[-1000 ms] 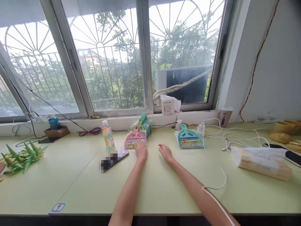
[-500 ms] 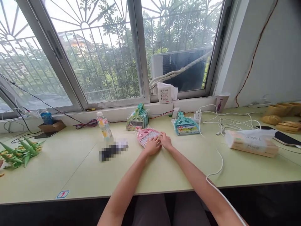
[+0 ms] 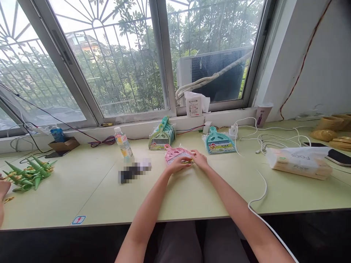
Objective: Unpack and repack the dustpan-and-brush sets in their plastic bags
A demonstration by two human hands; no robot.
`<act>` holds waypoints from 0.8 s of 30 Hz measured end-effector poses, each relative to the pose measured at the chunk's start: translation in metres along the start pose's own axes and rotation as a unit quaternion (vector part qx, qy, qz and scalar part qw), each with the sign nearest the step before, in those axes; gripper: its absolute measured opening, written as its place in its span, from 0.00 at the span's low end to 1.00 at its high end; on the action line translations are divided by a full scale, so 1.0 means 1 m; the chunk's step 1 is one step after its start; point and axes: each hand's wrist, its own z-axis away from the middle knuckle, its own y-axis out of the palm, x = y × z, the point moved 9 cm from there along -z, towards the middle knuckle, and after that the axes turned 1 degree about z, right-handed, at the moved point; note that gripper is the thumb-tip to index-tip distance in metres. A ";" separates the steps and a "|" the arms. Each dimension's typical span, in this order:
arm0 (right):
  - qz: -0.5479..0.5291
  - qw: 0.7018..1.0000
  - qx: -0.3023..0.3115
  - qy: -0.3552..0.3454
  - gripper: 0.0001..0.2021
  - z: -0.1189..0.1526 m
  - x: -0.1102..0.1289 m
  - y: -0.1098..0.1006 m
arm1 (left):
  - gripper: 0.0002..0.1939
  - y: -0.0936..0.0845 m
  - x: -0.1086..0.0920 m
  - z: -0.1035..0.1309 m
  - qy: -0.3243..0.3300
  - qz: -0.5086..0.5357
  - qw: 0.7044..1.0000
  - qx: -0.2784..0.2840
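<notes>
A pink dustpan and brush set [image 3: 173,153] in clear plastic wrap lies on the table in front of me. My left hand [image 3: 178,164] is on its near side, fingers curved against it. At the set's right edge, my right hand [image 3: 199,159] grips it with bent fingers; part of the pink set is hidden behind both hands. Behind it stands a row of green dustpan and brush sets [image 3: 160,139], wrapped and close together. A teal dustpan and brush set [image 3: 219,142] with a printed label is to the right of my right hand.
A drink bottle [image 3: 123,143] and a blurred-out patch [image 3: 134,171] are to the left. Green cone-shaped pieces [image 3: 33,173] lie farther left, near another person's hand [image 3: 3,188]. On the right are a tissue pack [image 3: 298,164], white cables [image 3: 274,140] and a paper cup [image 3: 263,115].
The pink set has turned and moved slightly away from me. My left hand has come off its top to the near side. Another person's hand has entered at the left edge.
</notes>
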 end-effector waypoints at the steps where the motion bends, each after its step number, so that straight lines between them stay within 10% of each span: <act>1: -0.013 1.000 0.002 0.004 0.18 0.000 -0.002 -0.003 | 0.27 0.002 -0.001 0.001 -0.005 0.016 1.000 0.018; 14: 0.109 0.991 0.042 0.068 0.22 -0.011 -0.036 -0.007 | 0.33 0.035 -0.034 0.026 -0.034 0.046 0.968 0.244; 21: 0.079 0.995 0.044 0.038 0.23 -0.015 -0.034 -0.009 | 0.27 0.030 -0.052 0.023 -0.027 0.124 0.975 0.180; 24: 0.061 0.997 0.042 0.033 0.24 -0.017 -0.033 -0.008 | 0.23 0.001 -0.050 0.011 -0.006 0.195 0.980 0.029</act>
